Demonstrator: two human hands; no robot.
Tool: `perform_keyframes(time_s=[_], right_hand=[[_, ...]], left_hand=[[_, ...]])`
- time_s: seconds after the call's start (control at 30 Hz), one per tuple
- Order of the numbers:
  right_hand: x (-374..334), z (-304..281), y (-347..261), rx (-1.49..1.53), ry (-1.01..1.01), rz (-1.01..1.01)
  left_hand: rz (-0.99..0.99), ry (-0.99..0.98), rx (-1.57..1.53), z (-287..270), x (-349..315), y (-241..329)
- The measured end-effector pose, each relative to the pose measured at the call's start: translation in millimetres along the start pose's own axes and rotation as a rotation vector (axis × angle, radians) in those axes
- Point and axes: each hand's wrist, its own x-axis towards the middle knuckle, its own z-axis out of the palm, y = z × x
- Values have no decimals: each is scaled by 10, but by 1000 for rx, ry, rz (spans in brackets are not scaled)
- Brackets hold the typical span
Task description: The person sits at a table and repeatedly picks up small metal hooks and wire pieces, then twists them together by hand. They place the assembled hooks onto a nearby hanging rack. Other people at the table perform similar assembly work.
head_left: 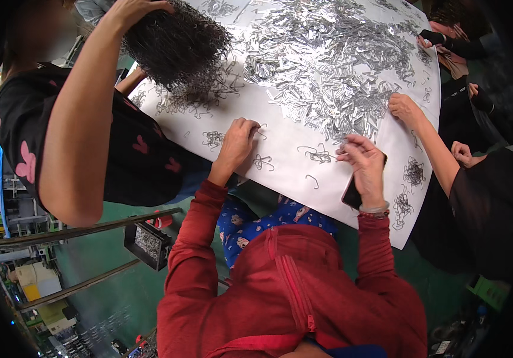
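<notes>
My left hand (238, 143) is over the white-covered table, thumb and fingers closed in a pinch on a small bent wire hook (261, 131). Just below that hand lies a little group of wire hooks (262, 161). My right hand (364, 164) hovers at the lower edge of the metal heap, fingertips drawn together; anything between them is too small to make out. Beneath its wrist is a dark phone (350, 196), partly covered. Between my hands sit a tangle of hooks (319, 156) and one loose hook (312, 181).
A broad heap of small silvery metal pieces (328, 65) covers the far table. At left, a co-worker's arms hold a container-like mass of dark wire hooks (176, 45) above spilled hooks (200, 98). Co-workers' hands (404, 110) reach in from the right. A black bin (148, 243) stands below left.
</notes>
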Motion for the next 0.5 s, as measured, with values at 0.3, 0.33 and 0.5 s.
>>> perform_keyframes(time_s=[0.3,0.33,0.5], right_hand=[[-230,658,520,-58,-245,7],[-247,691,515,-91,-250,23],[-400,808,532,-157,-257,-149]], left_hand=[[-485,110,-1080,-189,-496,1085],[-449,140,-1047,-198,-518,1113],[-375,228,-908,-109,-579,1133]])
